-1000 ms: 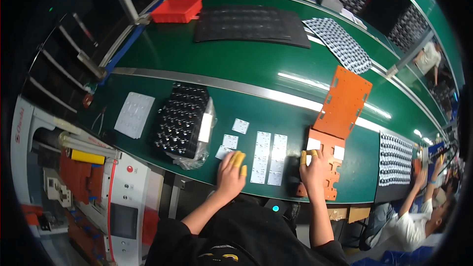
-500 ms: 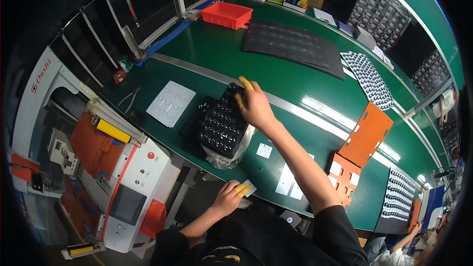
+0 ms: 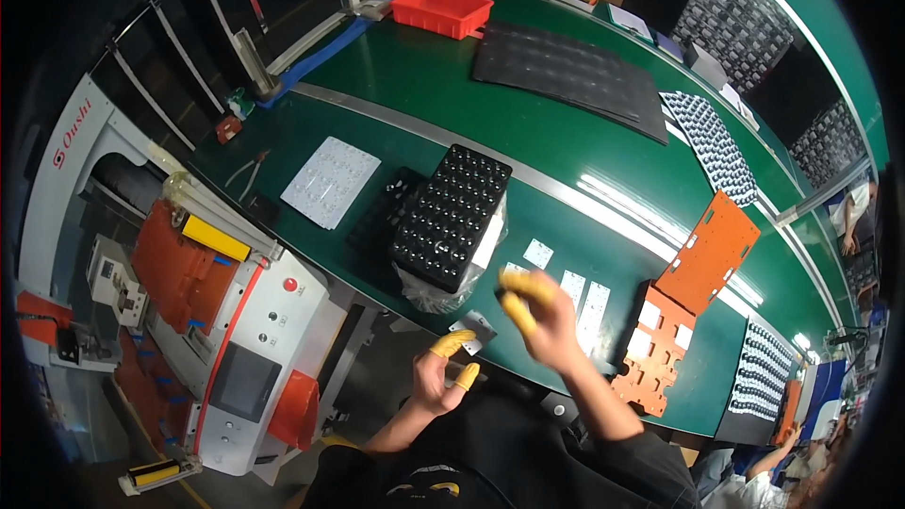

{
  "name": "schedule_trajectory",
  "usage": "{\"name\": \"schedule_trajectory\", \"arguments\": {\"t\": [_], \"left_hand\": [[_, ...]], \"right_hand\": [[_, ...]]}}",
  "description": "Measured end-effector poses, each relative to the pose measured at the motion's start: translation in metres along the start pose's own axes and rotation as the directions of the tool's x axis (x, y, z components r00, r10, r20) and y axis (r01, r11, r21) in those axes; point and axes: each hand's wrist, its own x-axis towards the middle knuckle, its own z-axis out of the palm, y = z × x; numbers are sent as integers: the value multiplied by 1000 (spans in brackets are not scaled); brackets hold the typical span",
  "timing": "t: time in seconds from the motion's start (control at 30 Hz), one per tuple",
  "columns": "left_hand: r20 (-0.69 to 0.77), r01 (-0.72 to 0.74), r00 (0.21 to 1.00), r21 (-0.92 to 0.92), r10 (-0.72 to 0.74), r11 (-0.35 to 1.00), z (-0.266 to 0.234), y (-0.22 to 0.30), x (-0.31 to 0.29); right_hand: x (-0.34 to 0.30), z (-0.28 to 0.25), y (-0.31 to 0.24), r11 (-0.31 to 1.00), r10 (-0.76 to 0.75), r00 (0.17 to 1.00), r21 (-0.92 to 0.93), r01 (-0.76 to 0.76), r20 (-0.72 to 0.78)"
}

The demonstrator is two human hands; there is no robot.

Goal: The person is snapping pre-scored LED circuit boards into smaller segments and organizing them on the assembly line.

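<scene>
My left hand, with yellow finger cots, is at the near table edge. Its fingers hold a small square grey-white plate by one side, while the thumb stands apart from it. My right hand, slightly blurred, hovers over the table with its cot-covered thumb and finger bent toward each other. A small dark piece shows between their tips, too blurred to name. To the left, a black tray with rows of shiny round black parts rests tilted on a plastic-wrapped bundle.
White perforated sheets lie left of the tray, beside pliers. Small white plates and an orange hinged fixture are to the right. A press machine stands at left. Farther back are a red bin and black sheets.
My right hand has left the far end of the black tray and come back toward me. My left hand has shifted slightly with the small plate, its thumb now spread away.
</scene>
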Motion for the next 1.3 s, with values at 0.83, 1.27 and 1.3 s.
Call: {"name": "schedule_trajectory", "arguments": {"t": [0.83, 1.27, 1.3], "left_hand": [[306, 66, 946, 140, -106, 988, 106, 44, 35], [353, -103, 936, 301, -11, 948, 126, 55, 43], [359, -104, 933, 301, -11, 948, 127, 52, 43]], "right_hand": [[-128, -51, 9, 965, -124, 894, -262, 8, -430], [-132, -57, 13, 906, -168, 861, -420, -57, -480], [-132, -57, 14, 906, -167, 858, -419, -61, -486]]}}
